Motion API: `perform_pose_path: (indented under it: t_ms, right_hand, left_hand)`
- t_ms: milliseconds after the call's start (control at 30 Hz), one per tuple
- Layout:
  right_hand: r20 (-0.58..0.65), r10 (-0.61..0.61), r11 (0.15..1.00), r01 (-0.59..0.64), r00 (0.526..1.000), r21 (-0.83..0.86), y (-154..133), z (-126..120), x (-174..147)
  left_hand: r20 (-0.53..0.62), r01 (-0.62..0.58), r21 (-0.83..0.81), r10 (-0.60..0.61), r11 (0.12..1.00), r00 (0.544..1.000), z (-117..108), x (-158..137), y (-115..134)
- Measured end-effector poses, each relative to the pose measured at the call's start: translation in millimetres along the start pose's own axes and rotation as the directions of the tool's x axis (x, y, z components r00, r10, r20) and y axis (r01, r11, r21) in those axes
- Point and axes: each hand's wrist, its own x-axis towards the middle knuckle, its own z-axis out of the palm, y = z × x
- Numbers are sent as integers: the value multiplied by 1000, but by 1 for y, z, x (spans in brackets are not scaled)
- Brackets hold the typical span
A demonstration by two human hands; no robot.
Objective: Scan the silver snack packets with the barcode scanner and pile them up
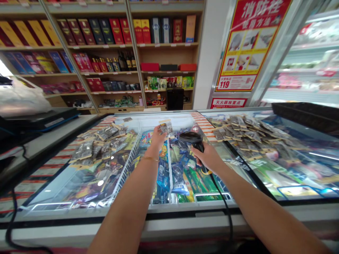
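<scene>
My left hand (pixel 158 137) pinches a small snack packet (pixel 166 127) with a clear front and tan edge, held up over the freezer's glass top. In my right hand (pixel 207 155) is a black barcode scanner (pixel 191 137), fingers wrapped round its handle and its head turned toward the packet. A black cable (pixel 224 201) runs down from the scanner over the front edge. A pile of similar packets (pixel 103 141) lies on the glass to the left. A bigger pile of packets (pixel 243 130) lies to the right.
Under the glass, the chest freezer (pixel 182 218) holds bagged frozen goods in white wire baskets (pixel 127 165). A black tray (pixel 307 114) sits at the right rear. A counter (pixel 87 121) with dark equipment and a white plastic bag (pixel 23 97) stands left. Stocked shelves (pixel 106 46) line the back wall.
</scene>
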Motion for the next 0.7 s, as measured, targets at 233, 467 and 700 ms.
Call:
perform_pose_path:
  t_ms: [233, 467, 700]
  right_hand:
    - [15, 0, 998, 1, 1000, -57, -3, 0, -2]
    - [16, -3, 999, 3, 1000, -32, -4, 0, -2]
    - [17, 51, 997, -52, 999, 65, -18, -3, -7]
  left_hand:
    - [-34, 46, 14, -45, 999, 998, 1, -3, 4]
    - [-15, 7, 74, -6, 997, 1000, 1, -4, 5]
    - [-37, -20, 197, 28, 980, 999, 2, -1, 3]
